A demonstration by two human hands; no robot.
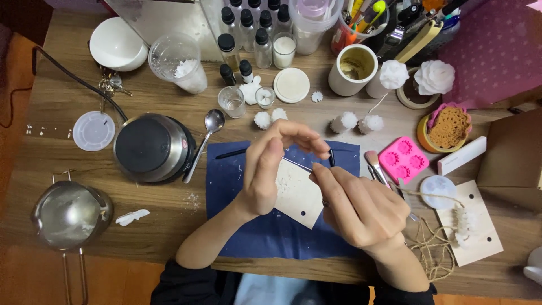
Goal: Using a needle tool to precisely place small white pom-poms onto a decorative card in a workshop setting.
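Note:
My left hand (270, 169) arches over a beige card tag (298, 199) with punched holes, fingertips curled toward my right hand; whether it holds anything is hidden. My right hand (361, 206) pinches the end of a thin stick (296, 163) that runs across the top of the tag. White crumbs dot the tag. It lies on a dark blue cloth (259, 231) at the table's near edge. A short black stick (332, 157) rests on the cloth just past my fingertips.
A round hot plate (149, 148) and a spoon (206, 138) sit left of the cloth, with a metal pouring pot (70, 214) nearer. A pink flower mould (403, 159), a brush (375, 164), twine (435, 248) and another tag (480, 237) lie right. Small bottles (248, 34), cups and white flower candles (357, 122) crowd the back.

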